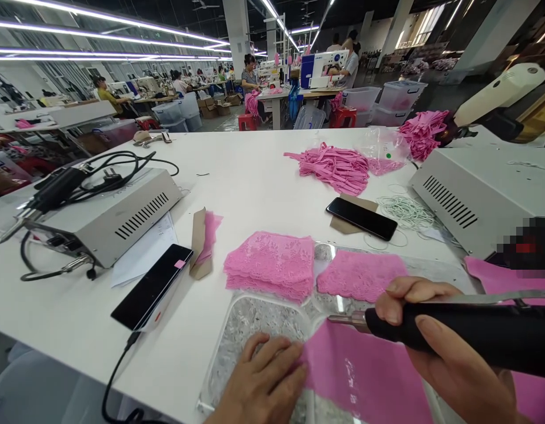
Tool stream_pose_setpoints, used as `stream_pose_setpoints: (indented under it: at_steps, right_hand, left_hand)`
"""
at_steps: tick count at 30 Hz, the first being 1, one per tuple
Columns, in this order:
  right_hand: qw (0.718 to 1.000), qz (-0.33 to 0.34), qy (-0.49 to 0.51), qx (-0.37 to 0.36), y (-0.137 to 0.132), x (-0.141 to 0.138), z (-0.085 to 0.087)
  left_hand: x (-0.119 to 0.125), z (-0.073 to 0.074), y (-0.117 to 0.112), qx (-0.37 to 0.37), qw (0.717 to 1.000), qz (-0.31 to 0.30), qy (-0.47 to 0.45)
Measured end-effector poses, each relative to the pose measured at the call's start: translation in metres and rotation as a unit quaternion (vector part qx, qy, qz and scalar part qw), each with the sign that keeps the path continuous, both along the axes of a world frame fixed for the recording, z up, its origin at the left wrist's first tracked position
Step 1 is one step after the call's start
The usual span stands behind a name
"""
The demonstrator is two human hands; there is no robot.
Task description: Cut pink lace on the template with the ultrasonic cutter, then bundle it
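Note:
My right hand (435, 341) is wrapped round the black handle of a cutting tool (475, 335); its metal tip points left over a strip of pink lace (365, 377). My left hand (266, 383) lies flat, fingers stretched out, pressing the left end of that pink lace onto a clear glass plate (250, 324). Just beyond the plate lie a folded stack of pink lace pieces (272, 265) and a single cut pink lace piece (358, 274).
On the white table (255, 171) stand a grey control box (118, 218) with black cables at left and another grey box (479, 194) at right. Two black phones (151, 287) (361, 218), a heap of pink straps (338, 168), white elastic loops (405, 212). People sew at the back.

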State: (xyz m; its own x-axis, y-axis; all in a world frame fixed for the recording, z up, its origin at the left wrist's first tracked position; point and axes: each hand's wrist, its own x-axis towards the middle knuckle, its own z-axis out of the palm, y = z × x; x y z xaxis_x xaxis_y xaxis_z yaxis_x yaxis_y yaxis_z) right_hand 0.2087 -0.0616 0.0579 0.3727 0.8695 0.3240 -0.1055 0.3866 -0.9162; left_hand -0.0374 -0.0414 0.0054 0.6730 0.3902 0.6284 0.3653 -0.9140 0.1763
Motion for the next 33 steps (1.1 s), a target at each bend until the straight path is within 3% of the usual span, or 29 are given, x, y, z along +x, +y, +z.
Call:
stream_pose_setpoints:
  at_steps: [13, 33]
  right_hand:
    - [0.999, 0.037, 0.038, -0.004, -0.001, -0.006, 0.001]
    - [0.997, 0.075, -0.013, -0.008, -0.008, -0.021, 0.001]
  left_hand:
    - [-0.004, 0.002, -0.001, 0.013, 1.0, -0.01, -0.005]
    - [-0.016, 0.004, -0.009, -0.019, 1.0, -0.009, -0.001]
